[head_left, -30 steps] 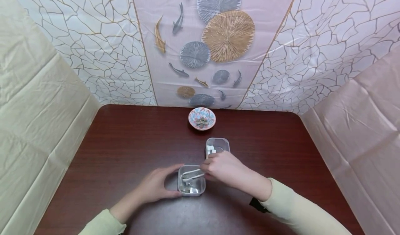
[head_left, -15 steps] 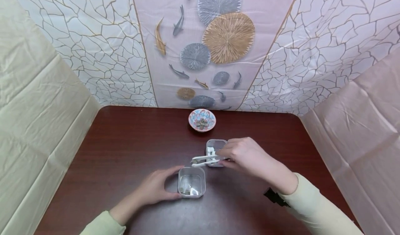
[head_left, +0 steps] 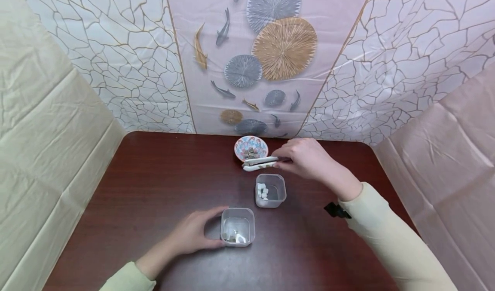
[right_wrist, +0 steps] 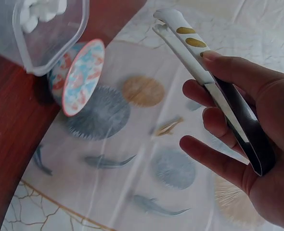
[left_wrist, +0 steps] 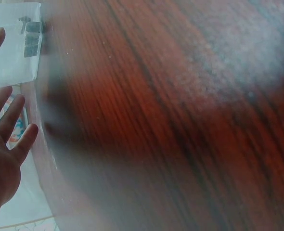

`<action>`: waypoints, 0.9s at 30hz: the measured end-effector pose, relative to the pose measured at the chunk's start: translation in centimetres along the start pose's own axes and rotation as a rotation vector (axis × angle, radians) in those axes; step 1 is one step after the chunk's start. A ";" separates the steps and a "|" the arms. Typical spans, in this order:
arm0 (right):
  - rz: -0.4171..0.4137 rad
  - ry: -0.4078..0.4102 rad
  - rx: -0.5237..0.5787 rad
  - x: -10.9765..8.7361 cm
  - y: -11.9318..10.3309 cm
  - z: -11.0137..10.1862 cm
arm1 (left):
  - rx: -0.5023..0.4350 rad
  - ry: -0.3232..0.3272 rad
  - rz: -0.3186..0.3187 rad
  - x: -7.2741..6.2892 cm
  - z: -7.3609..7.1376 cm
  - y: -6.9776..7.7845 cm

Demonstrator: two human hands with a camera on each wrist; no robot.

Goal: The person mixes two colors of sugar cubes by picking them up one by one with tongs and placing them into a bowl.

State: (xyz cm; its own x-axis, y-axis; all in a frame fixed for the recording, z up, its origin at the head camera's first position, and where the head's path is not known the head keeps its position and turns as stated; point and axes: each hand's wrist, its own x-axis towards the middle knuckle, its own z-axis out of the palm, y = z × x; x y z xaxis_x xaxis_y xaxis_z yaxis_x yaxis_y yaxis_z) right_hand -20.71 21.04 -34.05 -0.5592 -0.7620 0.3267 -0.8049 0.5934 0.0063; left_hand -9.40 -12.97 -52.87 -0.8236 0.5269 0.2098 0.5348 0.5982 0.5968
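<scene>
In the head view my right hand [head_left: 305,155] pinches tongs [head_left: 259,160], whose white tips lie over the front of the patterned bowl [head_left: 239,147]. Their dark handle and gold-marked arm show in the right wrist view. Whether the tips hold a piece is unclear. Several grey-brown pieces [head_left: 251,152] lie in the bowl. My left hand [head_left: 193,231] spreads thumb and fingers around the left side of a clear square container [head_left: 252,228]. A few similar pieces [head_left: 230,238] sit at its lower left; small dark blocks [left_wrist: 32,39] show through its wall in the left wrist view.
Between the bowl and the near container stands a second clear container [head_left: 284,195], holding several white pieces [head_left: 262,191]. The brown table [head_left: 162,175] meets a patterned cloth backdrop [head_left: 282,102] at its far edge, with pale cloth at both sides.
My right hand has lifted the tongs out of the near container and carried them over the second container to the bowl's front. My left hand stays at the near container.
</scene>
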 end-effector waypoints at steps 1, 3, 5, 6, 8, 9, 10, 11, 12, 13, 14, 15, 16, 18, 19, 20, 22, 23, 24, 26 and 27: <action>0.015 -0.012 -0.002 0.4 0.4 0.1 | -0.001 -0.001 -0.001 0.0 0.0 0.0; 0.044 -0.037 -0.013 1.0 1.1 0.4 | -0.004 -0.003 -0.001 0.0 0.0 0.0; 0.068 -0.061 -0.025 1.6 1.7 0.7 | -0.005 -0.006 -0.006 0.0 0.0 -0.1; 0.079 -0.072 -0.033 1.9 2.0 0.9 | -0.005 -0.008 -0.010 0.0 0.0 -0.1; 0.097 -0.095 -0.051 2.4 2.6 1.3 | -0.008 -0.012 -0.017 0.0 0.0 -0.1; 0.103 -0.106 -0.060 2.6 2.8 1.5 | -0.010 -0.013 -0.019 0.0 0.1 -0.1; 0.109 -0.116 -0.070 2.7 3.1 1.7 | -0.011 -0.015 -0.023 0.0 0.1 -0.1; 0.112 -0.126 -0.081 2.8 3.3 2.0 | -0.012 -0.017 -0.025 0.0 0.1 -0.2; 0.118 -0.137 -0.092 3.0 3.5 2.2 | -0.013 -0.018 -0.025 0.0 0.1 -0.2; 0.123 -0.150 -0.103 3.0 3.8 2.4 | -0.014 -0.018 -0.023 0.0 0.1 -0.2; 0.128 -0.160 -0.115 3.1 3.9 2.6 | -0.012 -0.017 -0.023 0.0 0.1 -0.2; 0.134 -0.172 -0.128 3.2 4.1 2.9 | -0.013 -0.016 -0.022 0.0 0.1 -0.2; 0.138 -0.185 -0.138 3.2 4.3 3.1 | -0.012 -0.015 -0.020 0.0 0.1 -0.2; 0.148 -0.209 -0.160 3.4 4.6 3.6 | -0.011 -0.012 -0.018 0.0 0.1 -0.2; 0.151 -0.220 -0.169 3.5 4.7 3.8 | -0.011 -0.011 -0.017 0.0 0.1 -0.2; 0.154 -0.231 -0.177 3.5 4.8 4.0 | -0.012 -0.011 -0.015 0.0 0.1 -0.2; 0.157 -0.249 -0.188 3.7 5.0 4.4 | -0.013 -0.011 -0.014 0.0 0.1 -0.2; 0.158 -0.255 -0.193 3.8 5.0 4.6 | -0.013 -0.012 -0.015 0.0 0.1 -0.2; 0.157 -0.258 -0.199 3.8 5.1 4.8 | -0.013 -0.012 -0.015 0.0 0.1 -0.2; 0.155 -0.263 -0.211 3.9 5.2 5.1 | -0.014 -0.014 -0.017 0.0 0.1 -0.2; 0.154 -0.264 -0.219 3.9 5.2 5.2 | -0.013 -0.014 -0.017 0.0 0.1 -0.2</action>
State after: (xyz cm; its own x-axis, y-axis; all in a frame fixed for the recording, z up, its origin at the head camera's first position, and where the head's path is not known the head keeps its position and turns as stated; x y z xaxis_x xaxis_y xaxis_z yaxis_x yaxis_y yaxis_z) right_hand -28.12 19.80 -37.66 -0.7250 -0.6834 0.0852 -0.6620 0.7257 0.1876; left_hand -9.47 -13.04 -53.06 -0.8297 0.5254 0.1883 0.5180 0.5990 0.6106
